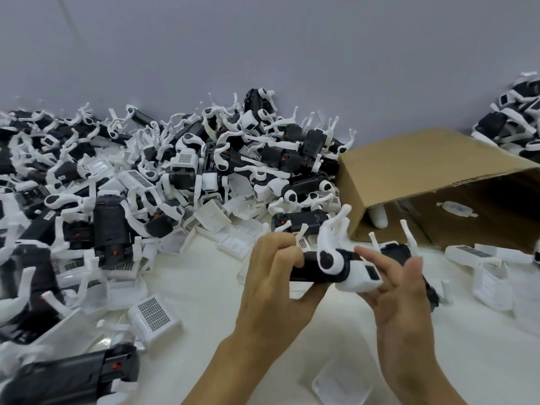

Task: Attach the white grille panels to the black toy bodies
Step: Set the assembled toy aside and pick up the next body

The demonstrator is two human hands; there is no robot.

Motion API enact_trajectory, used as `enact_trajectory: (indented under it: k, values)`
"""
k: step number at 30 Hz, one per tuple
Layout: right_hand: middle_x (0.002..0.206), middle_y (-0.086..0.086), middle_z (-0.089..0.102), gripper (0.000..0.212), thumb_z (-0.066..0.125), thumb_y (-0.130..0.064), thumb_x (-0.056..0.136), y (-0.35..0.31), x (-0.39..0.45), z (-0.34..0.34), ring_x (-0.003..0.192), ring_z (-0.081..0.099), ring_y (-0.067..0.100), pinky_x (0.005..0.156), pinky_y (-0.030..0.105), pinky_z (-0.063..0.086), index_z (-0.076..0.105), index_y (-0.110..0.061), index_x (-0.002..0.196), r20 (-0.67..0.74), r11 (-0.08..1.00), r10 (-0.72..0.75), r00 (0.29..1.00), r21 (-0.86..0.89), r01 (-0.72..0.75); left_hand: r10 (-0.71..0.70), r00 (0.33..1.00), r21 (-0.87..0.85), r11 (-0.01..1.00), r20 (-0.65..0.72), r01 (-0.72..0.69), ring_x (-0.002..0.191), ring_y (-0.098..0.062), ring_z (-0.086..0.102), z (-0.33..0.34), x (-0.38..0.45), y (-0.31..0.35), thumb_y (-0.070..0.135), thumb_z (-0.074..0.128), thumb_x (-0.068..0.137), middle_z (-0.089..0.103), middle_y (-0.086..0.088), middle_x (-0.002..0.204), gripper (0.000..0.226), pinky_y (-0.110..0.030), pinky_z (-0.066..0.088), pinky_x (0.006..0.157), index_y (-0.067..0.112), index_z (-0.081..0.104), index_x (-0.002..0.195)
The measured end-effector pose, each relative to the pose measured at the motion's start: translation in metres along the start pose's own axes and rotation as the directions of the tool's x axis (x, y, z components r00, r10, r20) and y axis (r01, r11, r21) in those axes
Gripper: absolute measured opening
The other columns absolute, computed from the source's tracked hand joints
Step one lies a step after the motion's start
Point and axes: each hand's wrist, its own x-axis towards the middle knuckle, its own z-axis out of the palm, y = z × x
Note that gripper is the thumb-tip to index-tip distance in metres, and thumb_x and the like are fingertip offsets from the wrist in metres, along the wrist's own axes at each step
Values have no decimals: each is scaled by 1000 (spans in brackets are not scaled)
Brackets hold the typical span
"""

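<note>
In the middle of the view I hold one black toy body with white arms above the white table. My left hand grips its black left end, fingers curled over the top. A white grille panel sits on the body's right end. My right hand touches that panel with spread, mostly straight fingers, cupping it from the right and below. A loose grille panel lies on the table at lower left.
A big heap of black toy bodies with white arms and loose panels fills the left and back. A cardboard box lies on its side at right. Another black body lies at bottom left. More panels lie at right.
</note>
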Motion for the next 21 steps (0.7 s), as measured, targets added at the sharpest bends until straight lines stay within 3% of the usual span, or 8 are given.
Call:
enact_trajectory:
  k: [3,5,8,10,11,14,16,21]
  values:
    - [108,-2,77,87,51,-96,64,1,0,4,103,73,17,83,25,59,68,-24,110,-27,998,-57,998,13,57,-204,970,-177,968,-131,180,95,-6,59,-4,5,3,27,81,79,59,9,103,37,-15,48,80,20,54,103]
    - [109,-3,76,81,54,-92,67,1,-1,6,104,72,17,80,25,59,69,-22,105,-11,992,-116,993,-53,115,-453,886,-387,838,-99,386,95,-6,66,-7,8,8,32,73,85,69,13,98,20,-20,52,83,27,63,102]
    - [121,-16,67,63,65,-86,65,5,-5,5,112,68,12,83,24,57,64,-33,100,72,962,-218,973,-153,227,-762,610,-736,283,216,615,82,-11,67,-10,17,13,40,65,90,72,1,89,23,-24,55,72,20,76,92]
    - [135,-19,55,55,72,-77,69,6,-8,5,124,60,11,88,18,53,58,-42,109,191,895,-320,928,-261,362,-767,443,-778,-115,464,617,89,-22,70,-11,22,15,36,53,98,73,-16,102,38,-30,59,76,9,76,111]
    - [141,-16,49,58,75,-71,70,7,-9,4,129,55,11,91,16,51,56,-42,117,240,853,-364,900,-303,426,-744,403,-753,-200,533,627,90,-25,71,-11,22,16,32,45,102,73,-20,105,41,-31,60,76,6,73,118]
    - [145,-3,45,59,84,-49,71,10,-8,4,136,49,16,100,16,45,60,-36,124,340,747,-469,815,-339,571,-669,325,-648,-310,668,695,85,-21,71,-9,18,22,34,40,103,74,-15,103,46,-27,58,72,8,78,109]
    - [141,4,49,44,87,-31,71,10,-7,4,134,50,13,103,12,40,69,-28,111,371,683,-504,780,-382,623,-619,290,-593,-363,730,718,82,-17,68,-6,16,28,40,45,97,72,-11,101,48,-24,56,73,7,77,109]
    - [136,10,52,24,82,-18,72,10,-7,5,134,47,7,101,7,35,70,-20,93,386,676,-488,783,-401,619,-594,292,-592,-405,750,697,79,-18,65,-2,12,28,39,46,97,67,-13,97,50,-24,56,71,1,73,116]
